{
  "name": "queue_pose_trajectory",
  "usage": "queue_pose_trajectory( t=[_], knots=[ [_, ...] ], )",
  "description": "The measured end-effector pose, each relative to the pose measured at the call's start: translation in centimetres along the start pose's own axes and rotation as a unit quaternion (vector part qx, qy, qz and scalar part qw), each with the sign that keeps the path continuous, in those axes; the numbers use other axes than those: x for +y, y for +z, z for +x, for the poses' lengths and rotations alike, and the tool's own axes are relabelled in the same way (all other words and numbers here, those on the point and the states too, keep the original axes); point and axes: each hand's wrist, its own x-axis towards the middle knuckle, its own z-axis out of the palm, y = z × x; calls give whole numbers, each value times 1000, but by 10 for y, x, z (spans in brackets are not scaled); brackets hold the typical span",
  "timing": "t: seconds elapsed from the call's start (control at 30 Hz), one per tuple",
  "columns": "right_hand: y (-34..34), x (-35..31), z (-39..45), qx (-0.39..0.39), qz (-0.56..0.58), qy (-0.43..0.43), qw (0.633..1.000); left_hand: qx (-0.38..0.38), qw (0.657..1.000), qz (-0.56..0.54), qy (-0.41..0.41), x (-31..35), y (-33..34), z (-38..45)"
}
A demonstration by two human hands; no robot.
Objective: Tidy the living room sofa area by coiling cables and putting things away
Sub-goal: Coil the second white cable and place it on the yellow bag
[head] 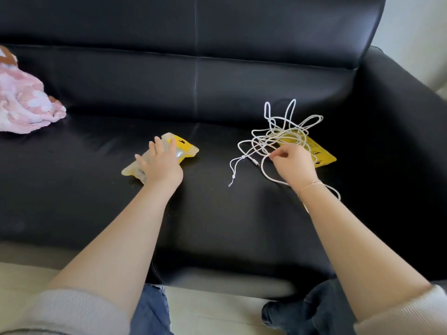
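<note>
A tangled white cable (280, 134) lies in loose loops on the right seat of the black sofa (217, 88), partly over a yellow packet (321, 153). My right hand (294, 163) rests at the tangle's near edge, thumb and fingers pinched on a strand of the cable. One cable end with a small plug (255, 162) trails toward the seat front. On the middle of the seat lies a clear and yellow plastic packet (183, 147). My left hand (160, 160) lies flat on top of it with fingers spread.
A pink and white blanket (24, 100) is bunched on the left seat. The sofa's right armrest (399, 97) rises beside the cable. Pale floor tiles (205, 308) show below the seat front, between my knees.
</note>
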Motion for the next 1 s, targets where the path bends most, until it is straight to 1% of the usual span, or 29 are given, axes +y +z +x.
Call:
queue_pose_trajectory(
  t=[0.03, 0.1, 0.13, 0.17, 0.23, 0.3, 0.33, 0.43, 0.5, 0.6, 0.7, 0.8, 0.87, 0.9, 0.93, 0.97, 1.0],
  knots=[
    [-3, 5, 3, -3, -21, 0, 1000, 32, 999, -13, 30, 11, -4, -5],
    [-7, 15, 6, -19, -56, 2, 998, 84, 989, -78, 97, 36, -12, -15],
    [-8, 19, 8, -30, -70, 2, 997, 81, 983, -116, 116, 48, -16, -20],
    [-9, 23, 9, -42, -84, -1, 996, 53, 980, -147, 121, 61, -17, -25],
    [-7, 29, 9, -70, -113, -4, 991, -25, 979, -174, 104, 82, -13, -33],
    [-4, 32, 8, -95, -142, -8, 985, -86, 981, -154, 77, 94, -3, -38],
    [-2, 33, 6, -107, -157, -11, 982, -101, 983, -140, 69, 98, 3, -40],
    [2, 37, 4, -149, -198, -22, 969, -96, 984, -132, 72, 106, 14, -41],
    [2, 39, 3, -169, -221, -22, 960, -90, 985, -137, 58, 106, 13, -37],
    [-3, 45, 4, -176, -233, -10, 956, -70, 989, -130, -8, 88, -1, -28],
    [-13, 48, 5, -210, -262, 18, 942, -51, 985, -146, -74, 58, -13, -18],
    [-27, 49, 5, -270, -310, 54, 910, -49, 991, -92, -85, 50, -18, -15],
    [-35, 49, 5, -314, -348, 73, 880, -11, 998, -22, -53, 63, -21, -22],
    [-38, 50, 4, -325, -362, 77, 870, 17, 1000, 5, -19, 72, -23, -26],
    [-40, 50, 3, -327, -369, 79, 866, 43, 999, 9, 24, 83, -23, -30],
    [-42, 51, 2, -323, -365, 79, 869, 57, 996, -12, 69, 93, -22, -33],
    [-45, 51, 1, -311, -355, 78, 878, 51, 991, -58, 109, 104, -19, -35]
  ],
)
